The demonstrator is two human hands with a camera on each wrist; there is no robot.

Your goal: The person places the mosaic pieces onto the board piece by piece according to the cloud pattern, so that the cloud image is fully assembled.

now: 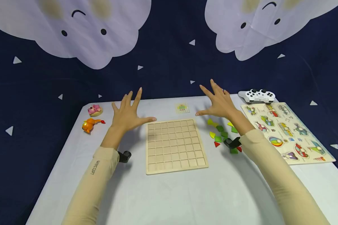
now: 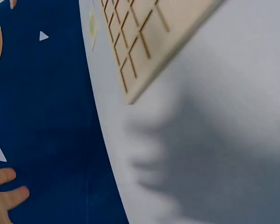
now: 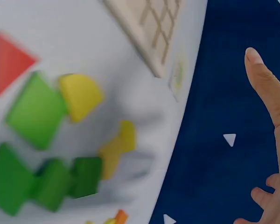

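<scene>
Both hands hover above the table with fingers spread, holding nothing. My left hand (image 1: 126, 115) is over the upper left side of a square wooden grid board (image 1: 176, 147), its thumb near the board's corner. On the other side, my right hand (image 1: 219, 103) is raised above several loose blocks. Among these are a green block (image 3: 37, 112), a yellow rounded block (image 3: 81, 97) and a red triangle (image 3: 11, 63). A small patterned card (image 1: 182, 108) lies behind the board. In the left wrist view, only some fingertips (image 2: 14, 196) show at the left edge.
A white game controller (image 1: 256, 96) stands at the back right, behind a wooden picture puzzle board (image 1: 287, 131). On the far left sit a pink toy (image 1: 94, 110) and an orange toy (image 1: 90, 125). A dark cloth with clouds (image 1: 169, 47) hangs behind the table.
</scene>
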